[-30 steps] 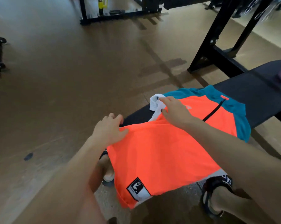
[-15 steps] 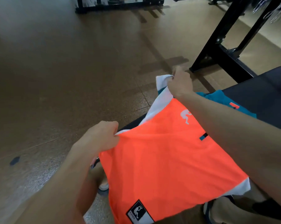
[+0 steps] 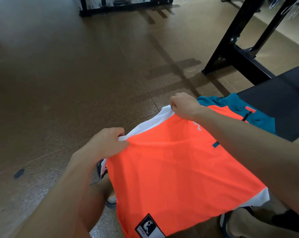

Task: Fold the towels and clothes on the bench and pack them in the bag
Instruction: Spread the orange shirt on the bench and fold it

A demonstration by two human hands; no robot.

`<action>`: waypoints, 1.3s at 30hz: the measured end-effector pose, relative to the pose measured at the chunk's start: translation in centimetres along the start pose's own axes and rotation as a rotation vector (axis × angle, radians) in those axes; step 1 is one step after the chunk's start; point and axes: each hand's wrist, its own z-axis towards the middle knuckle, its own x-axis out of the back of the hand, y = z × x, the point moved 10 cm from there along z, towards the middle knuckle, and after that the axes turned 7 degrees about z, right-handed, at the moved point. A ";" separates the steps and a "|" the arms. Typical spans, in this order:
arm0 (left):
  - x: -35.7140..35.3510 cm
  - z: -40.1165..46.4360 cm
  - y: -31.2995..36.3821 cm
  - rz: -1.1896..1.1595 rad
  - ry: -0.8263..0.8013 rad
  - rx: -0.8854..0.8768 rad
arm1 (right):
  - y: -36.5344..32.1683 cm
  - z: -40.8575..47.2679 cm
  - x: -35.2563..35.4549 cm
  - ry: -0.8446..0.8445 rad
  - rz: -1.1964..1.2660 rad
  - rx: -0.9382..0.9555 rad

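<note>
Head view. A bright orange sports garment with white trim and teal shoulder panels (image 3: pixel 176 169) was held taut between both hands, its far teal end lying on the black padded bench (image 3: pixel 282 100) at right, the rest stretched out over the person's lap. The left hand (image 3: pixel 105 143) was clenched round the near end of the white edge, thumb pressed on the orange cloth. The right hand (image 3: pixel 184 107) was fisted on the far end of the same white edge, just beside the teal collar. A black-and-white square label (image 3: pixel 147 227) showed at the lower hem. A dark zip pull (image 3: pixel 246 115) sat on the teal panel. Behind the bench stood a black steel rack frame (image 3: pixel 234 48) on a brown speckled rubber floor (image 3: pixel 76 74). A sandalled foot (image 3: pixel 234 222) showed at lower right. No bag in view.
</note>
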 end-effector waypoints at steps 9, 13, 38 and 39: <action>1.1 0.6 -3.0 0.109 0.166 0.190 | 0.9 -0.9 1.8 0.239 0.073 -0.148; -1.2 1.6 -2.5 0.114 0.077 0.151 | -0.9 -4.5 -1.3 0.165 0.119 -0.001; -13.9 -8.5 15.4 0.530 0.074 -0.554 | 13.0 -41.2 -15.4 0.366 1.690 -1.063; -15.4 -8.8 15.5 0.584 0.036 -0.551 | 12.5 -40.5 -15.5 0.305 1.814 -1.027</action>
